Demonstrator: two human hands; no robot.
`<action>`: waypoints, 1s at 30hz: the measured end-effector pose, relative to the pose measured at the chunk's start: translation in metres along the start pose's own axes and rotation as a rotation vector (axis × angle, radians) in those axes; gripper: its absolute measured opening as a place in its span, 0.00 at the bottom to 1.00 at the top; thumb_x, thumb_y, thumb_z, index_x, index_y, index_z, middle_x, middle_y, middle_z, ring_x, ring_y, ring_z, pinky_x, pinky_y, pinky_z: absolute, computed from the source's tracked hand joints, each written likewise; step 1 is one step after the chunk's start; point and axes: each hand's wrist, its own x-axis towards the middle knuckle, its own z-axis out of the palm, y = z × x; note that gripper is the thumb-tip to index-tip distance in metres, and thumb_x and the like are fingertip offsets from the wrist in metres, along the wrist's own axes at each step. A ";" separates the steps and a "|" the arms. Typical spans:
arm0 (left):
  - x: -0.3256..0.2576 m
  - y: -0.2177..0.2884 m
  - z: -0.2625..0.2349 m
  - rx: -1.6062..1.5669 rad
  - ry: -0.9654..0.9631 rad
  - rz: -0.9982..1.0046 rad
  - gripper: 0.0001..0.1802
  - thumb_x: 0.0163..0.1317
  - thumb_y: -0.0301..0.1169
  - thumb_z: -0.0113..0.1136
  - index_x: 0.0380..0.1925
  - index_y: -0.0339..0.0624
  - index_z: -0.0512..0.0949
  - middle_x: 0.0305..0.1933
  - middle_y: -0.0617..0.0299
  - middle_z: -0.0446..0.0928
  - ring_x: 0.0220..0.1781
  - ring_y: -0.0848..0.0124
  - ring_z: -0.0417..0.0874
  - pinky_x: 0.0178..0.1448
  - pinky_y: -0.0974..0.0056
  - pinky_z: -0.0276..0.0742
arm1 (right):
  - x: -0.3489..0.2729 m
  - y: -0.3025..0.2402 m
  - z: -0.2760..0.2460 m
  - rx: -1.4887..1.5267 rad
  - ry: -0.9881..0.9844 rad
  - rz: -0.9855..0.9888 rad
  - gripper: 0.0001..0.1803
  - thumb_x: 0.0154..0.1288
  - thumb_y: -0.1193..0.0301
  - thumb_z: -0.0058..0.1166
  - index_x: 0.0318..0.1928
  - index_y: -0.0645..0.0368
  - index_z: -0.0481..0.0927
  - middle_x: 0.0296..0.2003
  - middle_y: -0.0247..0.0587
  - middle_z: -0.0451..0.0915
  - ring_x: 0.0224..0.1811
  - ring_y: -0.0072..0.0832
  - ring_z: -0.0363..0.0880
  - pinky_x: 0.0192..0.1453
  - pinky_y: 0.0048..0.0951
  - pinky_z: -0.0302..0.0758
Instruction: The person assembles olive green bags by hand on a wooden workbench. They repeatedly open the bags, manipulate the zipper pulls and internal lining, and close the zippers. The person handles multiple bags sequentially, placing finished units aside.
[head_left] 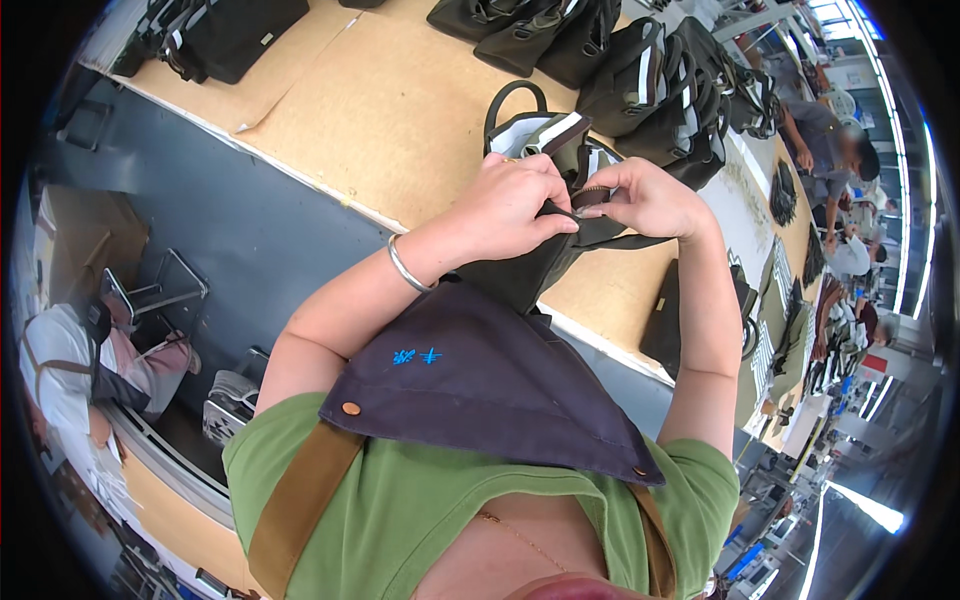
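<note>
Head cam, looking down: we've got both hands on a dark olive bag [540, 255] held up in front of our chest, above the table edge. Left hand [505, 205] is closed over the bag's top edge, fingers curled round the fabric, thumb pressing in from below. Right hand [650, 200] pinches a small brown tab [590, 195] at the bag's mouth between thumb and forefinger. The tab sits right between the two sets of fingertips, so the hands are abt equally near; the right one actually has it. Bag's long axis runs from the fingers down and toward our body, lower part hanging beneath the left palm, a strap [625, 240] trailing under the right wrist.

Bag looks soft, dark olive w/ brown trim, limp. Just beyond the fingers stands a similar bag [535, 130] w/ a loop handle and pale lining, on the tan table [400, 120]. More dark bags [640, 85] are lined up further off.
</note>
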 end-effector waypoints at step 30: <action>0.003 0.008 0.002 -0.037 0.062 -0.106 0.09 0.53 0.38 0.67 0.27 0.45 0.85 0.37 0.63 0.79 0.43 0.65 0.80 0.54 0.58 0.60 | -0.012 -0.012 -0.003 0.225 -0.020 0.019 0.09 0.62 0.81 0.54 0.43 0.67 0.83 0.27 0.29 0.79 0.30 0.14 0.70 0.35 0.21 0.70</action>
